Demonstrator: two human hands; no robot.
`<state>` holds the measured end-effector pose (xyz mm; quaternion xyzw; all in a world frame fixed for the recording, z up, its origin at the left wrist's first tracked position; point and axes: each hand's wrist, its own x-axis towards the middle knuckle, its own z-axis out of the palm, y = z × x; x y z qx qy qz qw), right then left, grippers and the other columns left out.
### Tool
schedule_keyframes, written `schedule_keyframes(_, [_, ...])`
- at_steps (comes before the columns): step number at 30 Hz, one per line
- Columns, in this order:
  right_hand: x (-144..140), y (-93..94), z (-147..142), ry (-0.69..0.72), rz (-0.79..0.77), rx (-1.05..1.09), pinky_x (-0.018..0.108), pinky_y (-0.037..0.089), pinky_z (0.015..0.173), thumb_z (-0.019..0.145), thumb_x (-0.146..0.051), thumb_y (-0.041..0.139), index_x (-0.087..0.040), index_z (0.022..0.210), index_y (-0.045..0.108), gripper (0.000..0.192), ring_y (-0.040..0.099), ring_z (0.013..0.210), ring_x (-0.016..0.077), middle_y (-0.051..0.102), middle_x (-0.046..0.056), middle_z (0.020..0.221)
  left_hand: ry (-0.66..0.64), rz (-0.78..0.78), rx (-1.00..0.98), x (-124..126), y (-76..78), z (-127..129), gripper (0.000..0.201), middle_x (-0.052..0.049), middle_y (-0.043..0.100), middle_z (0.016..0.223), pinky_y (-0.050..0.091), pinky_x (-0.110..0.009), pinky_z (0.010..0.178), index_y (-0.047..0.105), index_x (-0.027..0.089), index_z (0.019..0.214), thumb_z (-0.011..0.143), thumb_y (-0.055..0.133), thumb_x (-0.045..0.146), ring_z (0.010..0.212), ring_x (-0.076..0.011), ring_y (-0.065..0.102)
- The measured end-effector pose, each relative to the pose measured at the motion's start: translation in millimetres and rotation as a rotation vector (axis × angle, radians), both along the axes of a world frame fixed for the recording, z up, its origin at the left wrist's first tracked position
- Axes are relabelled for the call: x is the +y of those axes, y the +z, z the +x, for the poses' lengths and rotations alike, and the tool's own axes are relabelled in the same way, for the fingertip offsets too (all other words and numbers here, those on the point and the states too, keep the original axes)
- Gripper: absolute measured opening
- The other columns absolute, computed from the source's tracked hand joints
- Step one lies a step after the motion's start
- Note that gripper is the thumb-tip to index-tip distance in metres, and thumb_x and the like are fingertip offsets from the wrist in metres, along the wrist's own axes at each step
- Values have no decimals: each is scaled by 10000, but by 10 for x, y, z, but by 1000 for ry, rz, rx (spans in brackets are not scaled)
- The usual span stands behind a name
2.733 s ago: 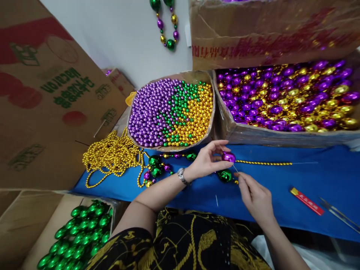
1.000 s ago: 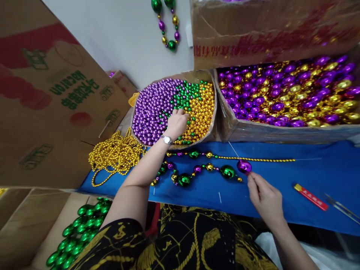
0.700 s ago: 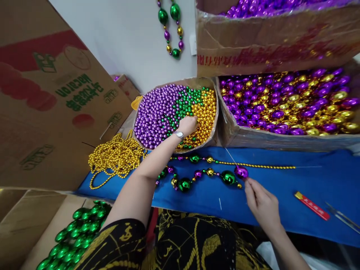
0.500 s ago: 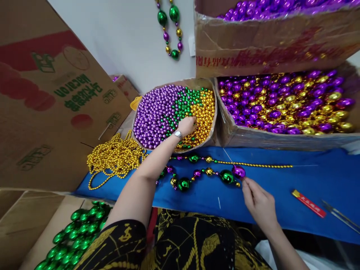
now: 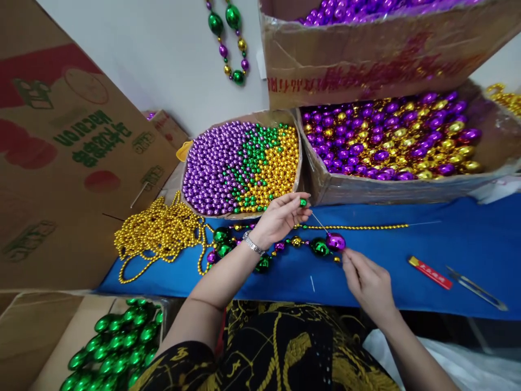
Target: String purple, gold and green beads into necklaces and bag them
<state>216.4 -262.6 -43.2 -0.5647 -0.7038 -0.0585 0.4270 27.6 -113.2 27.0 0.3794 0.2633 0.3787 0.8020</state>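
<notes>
You had room over the blue cloth [image 5: 396,250] right of your right hand [image 5: 368,282], up to the red packet [image 5: 430,273]. The thin wire [image 5: 320,224] and purple bead [image 5: 336,241] blocked the gap to your left hand [image 5: 279,221]; beyond the gold strand [image 5: 366,227] a carton [image 5: 391,190] barred the way.

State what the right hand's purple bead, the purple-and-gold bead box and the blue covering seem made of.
Purple bead: probably plastic, metallic-coated, given its mirror-like highlights.
Bead box: brown cardboard, apparently taped over, judging by glossy wrinkles.
Blue covering: likely fabric, given its matt, unreflective surface.
</notes>
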Motion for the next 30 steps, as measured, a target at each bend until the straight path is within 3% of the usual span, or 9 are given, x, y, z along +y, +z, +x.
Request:
schedule_keyframes(7, [-75, -17, 32, -16, -5, -28, 245, 548, 697, 916, -145, 532, -169, 1068, 656, 198, 705, 716, 154, 739, 49, 858, 18, -80, -13, -115, -47, 98, 282, -55, 708, 841, 562, -237, 667, 677, 125, 980, 793, 752, 323, 718, -125, 690])
schedule_keyframes(16, [-83, -38, 46, -25, 24, -65, 252, 539, 717, 919, -141, 541, -161, 1059, 632, 168, 706, 738, 161, 739, 59, 872, 0, -62, -3, -158, -58, 101, 306, -60, 715, 839, 555, -229, 665, 696, 123, 984, 787, 757, 348, 712, -120, 688])
schedule_keyframes(19, [-101, -39, 66, -42, 24, -104, 254, 526, 712, 921, -146, 539, -155, 1065, 630, 170, 697, 718, 159, 734, 61, 861, -9, 27, 30, -157, -76, 104, 305, -64, 716, 853, 550, -235, 674, 698, 133, 996, 813, 727, 375, 723, -119, 685])
schedule_keyframes(23, [-110, -74, 116, -110, -19, -188, 269, 497, 694, 929, -161, 522, -159, 1078, 621, 179, 671, 671, 169, 713, 51, 788, 26, 288, 196, -210, -114, 186, 310, -46, 703, 824, 534, -226, 694, 681, 138, 1036, 841, 697, 378, 712, -99, 668])
schedule_keyframes(26, [-96, -195, 182, -160, -174, -54, 274, 491, 677, 958, -225, 472, -168, 1100, 584, 190, 681, 708, 184, 721, 74, 856, 14, 436, 269, -293, -220, 345, 321, -11, 672, 780, 529, -233, 697, 647, 154, 1062, 838, 698, 378, 689, -89, 646])
schedule_keyframes(30, [-64, -467, 239, -193, -444, 191, 284, 477, 615, 979, -313, 407, -206, 997, 549, 180, 658, 666, 196, 684, 51, 772, -23, 537, 331, -424, -517, 643, 277, -42, 688, 854, 521, -253, 725, 659, 143, 975, 858, 661, 395, 752, -109, 643])
